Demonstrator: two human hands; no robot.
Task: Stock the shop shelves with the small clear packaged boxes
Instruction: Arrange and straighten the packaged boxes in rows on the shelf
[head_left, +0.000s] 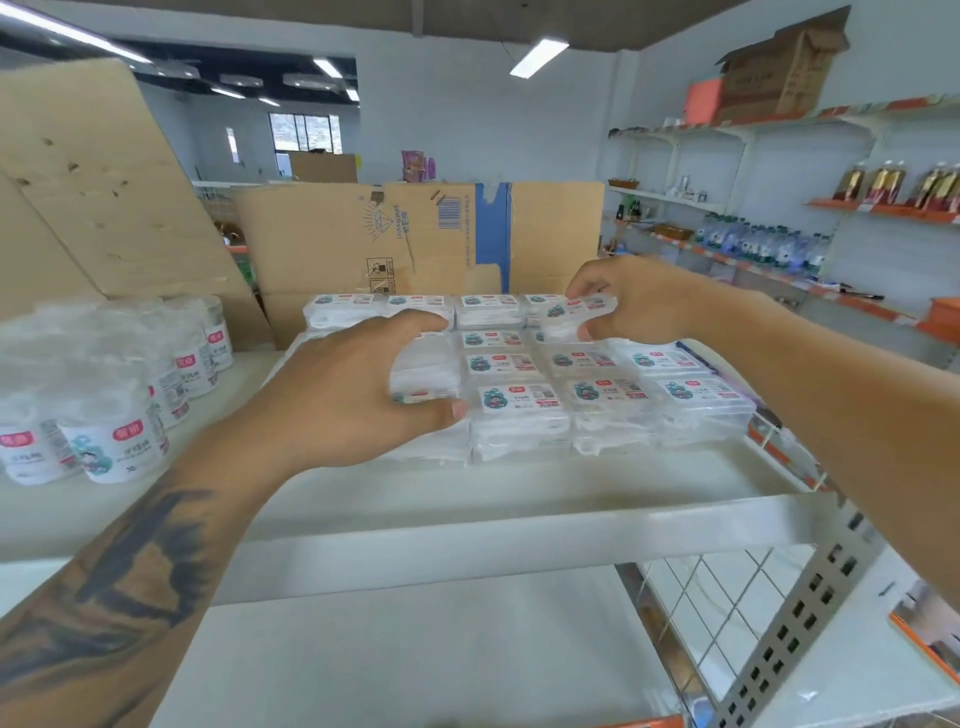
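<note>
**Both hands on the clear boxes at the top shelf**

We see the small clear boxes (566, 384) laid out in neat rows and stacked in layers on the white top shelf (467, 499), each with a white label bearing a teal cartoon figure and a red logo. The block sits toward the right half of the shelf, set back from its front lip.

Our left hand (353, 395) reaches over the left column of the block, fingers curled over the far side and thumb pressed to the near side, grasping a stack of boxes (423, 376) there; that stack is blurred. Our right hand (634, 306) is at the back right of the block, fingers and thumb pinching one clear box (574, 314) that is raised and tilted just above the rows.

To the left on the same shelf stand round clear tubs (119, 441) with matching labels, grouped close together. Behind the boxes a large flattened cardboard carton (415, 239) stands upright, and another cardboard sheet (104, 176) leans at the left. Below is a lower white shelf (415, 660). On the right, wall shelves with orange edging (779, 270) carry bottled water (763, 241) and bottles of amber liquid (893, 182).
</note>
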